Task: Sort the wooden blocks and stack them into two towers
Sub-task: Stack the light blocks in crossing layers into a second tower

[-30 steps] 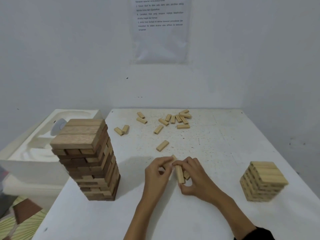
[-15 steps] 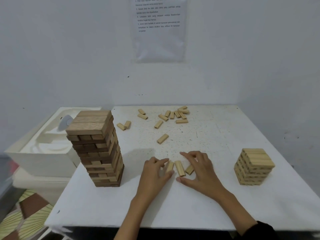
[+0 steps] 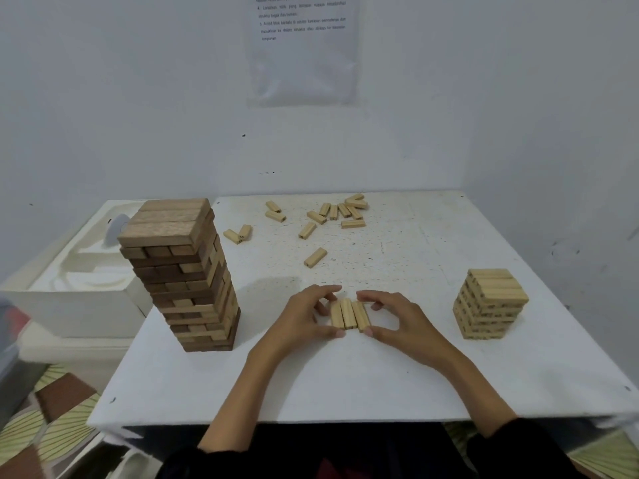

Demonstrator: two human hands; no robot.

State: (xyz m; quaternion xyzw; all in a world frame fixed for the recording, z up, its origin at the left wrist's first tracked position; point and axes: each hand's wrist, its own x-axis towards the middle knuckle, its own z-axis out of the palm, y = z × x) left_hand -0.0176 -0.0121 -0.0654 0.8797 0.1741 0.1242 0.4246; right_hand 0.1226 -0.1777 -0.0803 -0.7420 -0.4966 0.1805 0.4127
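The left hand and the right hand curl in from either side of three pale rectangular wooden blocks. Thumbs sit at the near ends and fingertips at the far ends, so the two hands grip the blocks as one tight row lying flat on the white table. Half a second ago these three lay splayed apart under flatter fingers. Now they touch side to side with their ends nearly level, though the rightmost sits a shade nearer the person. One layer looks squared up and ready to lift.

To the right of the row, well apart, stands the short pale wooden tower, the likely destination since its colour matches. To the left of the row stands the tall brown wooden tower. Beyond the row a single pale block lies near, and a scatter of loose pale blocks lies farther off, so several layers seem left to build.
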